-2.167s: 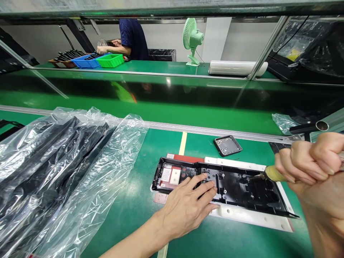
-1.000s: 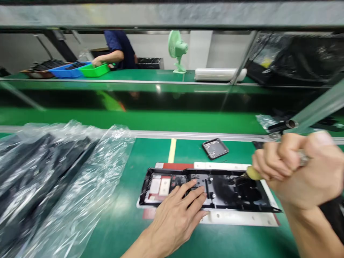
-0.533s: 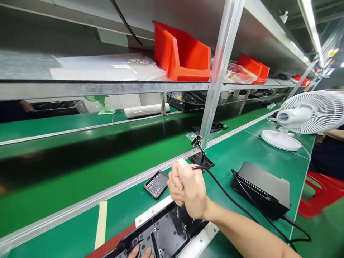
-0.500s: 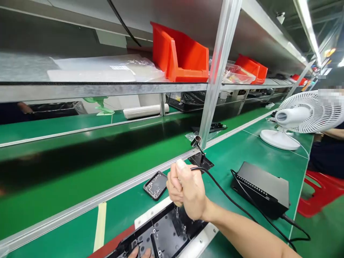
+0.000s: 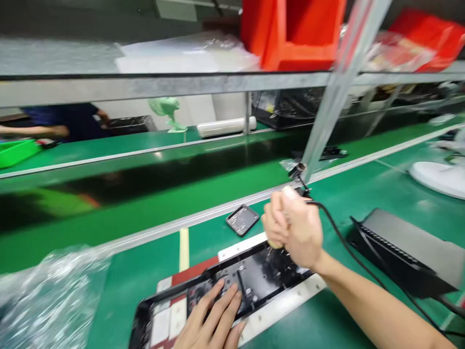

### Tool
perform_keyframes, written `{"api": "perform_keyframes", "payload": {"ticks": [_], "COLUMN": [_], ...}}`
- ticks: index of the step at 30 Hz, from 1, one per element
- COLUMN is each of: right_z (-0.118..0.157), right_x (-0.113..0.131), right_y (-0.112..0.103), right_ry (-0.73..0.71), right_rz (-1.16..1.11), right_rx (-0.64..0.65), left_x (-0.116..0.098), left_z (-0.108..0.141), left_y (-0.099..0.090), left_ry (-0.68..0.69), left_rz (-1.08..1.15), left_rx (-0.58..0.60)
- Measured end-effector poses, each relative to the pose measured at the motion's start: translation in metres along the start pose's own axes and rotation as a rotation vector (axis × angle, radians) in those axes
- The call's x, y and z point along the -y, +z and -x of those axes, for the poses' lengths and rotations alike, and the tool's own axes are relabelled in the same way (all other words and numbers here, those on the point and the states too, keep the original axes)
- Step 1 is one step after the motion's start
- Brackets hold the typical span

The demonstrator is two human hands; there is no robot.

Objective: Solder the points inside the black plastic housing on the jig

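My right hand [image 5: 295,229] is closed in a fist, thumb on top, around a corded electric screwdriver, mostly hidden in the fist. Its black cord [image 5: 343,237] runs off to the right. Below the fist lies the far end of a long black plastic housing [image 5: 259,271] with screw posts inside. Flat across the housing's nearer part, my left hand [image 5: 214,317] has its fingers spread. A fixture with white blocks [image 5: 281,310] and a red-brown base [image 5: 192,271] holds the housing. Just beyond is a small black tray [image 5: 242,220] of tiny screws.
A black box [image 5: 407,252] with cables stands at right. A metal tool holder [image 5: 298,170] sits by the upright post [image 5: 332,106]. Crumpled clear plastic [image 5: 54,295] lies at left. Red bins [image 5: 290,36] are on the shelf above. Across the green belt, a person's arm [image 5: 36,131] shows.
The view has swung left and down, so everything sits further right or higher. More of my left hand and the housing now shows. My right fist stays over the housing's far end.
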State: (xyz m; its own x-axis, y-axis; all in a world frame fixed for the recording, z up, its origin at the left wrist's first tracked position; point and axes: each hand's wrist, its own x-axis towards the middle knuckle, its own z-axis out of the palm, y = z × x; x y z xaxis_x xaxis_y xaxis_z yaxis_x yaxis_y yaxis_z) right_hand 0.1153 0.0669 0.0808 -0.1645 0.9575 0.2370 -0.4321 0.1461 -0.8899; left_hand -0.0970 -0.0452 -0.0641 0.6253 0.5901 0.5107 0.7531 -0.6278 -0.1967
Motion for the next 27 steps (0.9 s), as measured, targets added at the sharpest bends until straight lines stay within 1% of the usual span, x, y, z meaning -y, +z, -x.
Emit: {"api": "perform_keyframes", "payload": {"ticks": [2, 4, 8, 14, 19, 27], "right_z": [-0.001, -0.003, -0.003, -0.007, -0.009, -0.011], "right_x": [0.003, 0.006, 0.012, 0.014, 0.015, 0.018], "right_y": [0.000, -0.001, -0.002, -0.003, -0.005, -0.006], "right_ry": [0.016, 0.034, 0.065, 0.085, 0.090, 0.076], "right_rz": [-0.016, 0.002, 0.044, 0.137, 0.160, 0.197], "right_rx": [-0.013, -0.028, -0.038, -0.116, -0.114, -0.064], "left_x": [-0.008, -0.015, -0.022, -0.027, -0.030, -0.029], "left_z": [-0.008, -0.015, -0.021, -0.019, -0.019, -0.021], "left_y": [-0.012, -0.019, -0.024, -0.024, -0.024, -0.025], "left_ry": [-0.088, -0.158, -0.252, -0.345, -0.389, -0.382], "left_rz": [0.029, 0.079, 0.175, 0.285, 0.310, 0.319], "left_rx": [0.088, 0.116, 0.122, 0.137, 0.158, 0.159]}}
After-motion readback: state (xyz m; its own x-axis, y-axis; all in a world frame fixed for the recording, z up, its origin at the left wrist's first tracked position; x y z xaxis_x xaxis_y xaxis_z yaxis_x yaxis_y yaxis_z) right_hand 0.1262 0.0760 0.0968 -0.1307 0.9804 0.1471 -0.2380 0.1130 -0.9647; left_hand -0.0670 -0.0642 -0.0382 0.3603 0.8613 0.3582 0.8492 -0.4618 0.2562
